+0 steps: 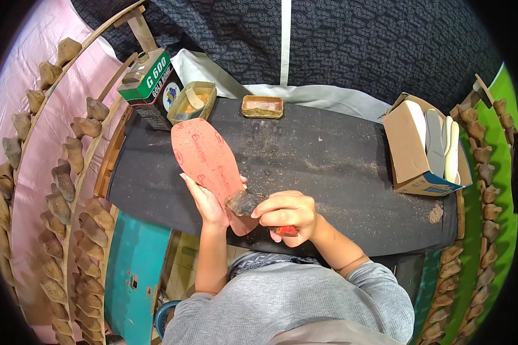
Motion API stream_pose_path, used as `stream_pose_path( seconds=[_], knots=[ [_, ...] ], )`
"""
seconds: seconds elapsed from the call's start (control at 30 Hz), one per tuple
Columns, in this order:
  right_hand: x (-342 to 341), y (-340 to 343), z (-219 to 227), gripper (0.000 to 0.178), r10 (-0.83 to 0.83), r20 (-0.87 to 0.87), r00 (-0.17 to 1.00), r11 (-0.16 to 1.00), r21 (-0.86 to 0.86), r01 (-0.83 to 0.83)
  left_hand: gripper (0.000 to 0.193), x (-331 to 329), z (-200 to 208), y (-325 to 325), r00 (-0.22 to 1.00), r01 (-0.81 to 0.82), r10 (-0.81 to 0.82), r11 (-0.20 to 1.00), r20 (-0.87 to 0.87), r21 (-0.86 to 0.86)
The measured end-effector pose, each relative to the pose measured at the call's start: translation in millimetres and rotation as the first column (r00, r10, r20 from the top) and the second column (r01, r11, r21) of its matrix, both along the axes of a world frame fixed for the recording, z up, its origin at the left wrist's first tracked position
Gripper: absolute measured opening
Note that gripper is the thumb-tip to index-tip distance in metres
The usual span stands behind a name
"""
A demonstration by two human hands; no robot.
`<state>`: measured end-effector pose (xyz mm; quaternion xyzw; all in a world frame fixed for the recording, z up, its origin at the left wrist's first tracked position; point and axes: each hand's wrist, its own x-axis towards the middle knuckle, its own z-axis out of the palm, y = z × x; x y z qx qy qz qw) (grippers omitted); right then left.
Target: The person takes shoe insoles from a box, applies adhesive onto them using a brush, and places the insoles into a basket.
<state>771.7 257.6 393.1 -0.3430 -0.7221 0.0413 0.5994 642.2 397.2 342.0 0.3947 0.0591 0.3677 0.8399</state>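
A salmon-pink shoe insole [204, 150] with dark red printing is held up over the table, tilted, its wide end pointing away from me. My left hand [208, 204] supports it from beneath, thumb along its left edge and fingertips showing at the right edge. My right hand [292, 214] is closed around a brush [240, 203] with a bushy, dark grey bristle head and a red handle end. The bristles lie against the narrower near part of the insole and hide a patch of it.
A black cloth with scattered crumbs covers the table [339, 155]. At its far side stand a green and black can [149, 92], an open tin [209, 92] and a small shallow tray [263, 113]. A cardboard box [406, 141] holds several soles. Racks of shoe lasts [57, 204] flank me.
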Motion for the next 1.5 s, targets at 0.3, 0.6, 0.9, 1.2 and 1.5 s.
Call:
stream_pose_path(
  seconds=[0.3, 0.6, 0.9, 1.2, 1.5],
  knots=[
    [-4.7, 9.9, 4.8, 0.023, -0.045, 0.047, 0.998, 0.994, 0.097, 0.04, 0.08, 9.1, 23.0, -10.2, 0.984, -0.164, 0.154, 0.978, -0.087, -0.128],
    [-0.1, 7.2, 11.9, 0.026, -0.04, -0.009, 0.999, 0.989, 0.139, 0.041, 0.079, 8.5, 29.3, -10.9, 0.987, -0.154, 0.148, 0.982, -0.068, -0.108],
    [4.6, 0.4, 10.1, 0.015, 0.088, -0.027, 0.996, 0.987, -0.136, -0.091, 0.081, 8.3, 36.7, 2.0, 0.976, -0.214, 0.207, 0.971, -0.073, -0.103],
    [-6.2, 4.6, 2.9, 0.024, 0.0, 0.028, 1.0, 0.997, 0.083, -0.002, 0.081, 17.9, 46.8, 4.2, 0.939, -0.324, 0.332, 0.941, 0.085, -0.101],
    [2.0, -4.2, -0.7, 0.024, 0.035, -0.013, 0.999, 0.999, 0.023, -0.034, 0.08, 20.6, 39.8, 2.8, 0.927, -0.343, 0.367, 0.913, 0.077, -0.222]
  ],
)
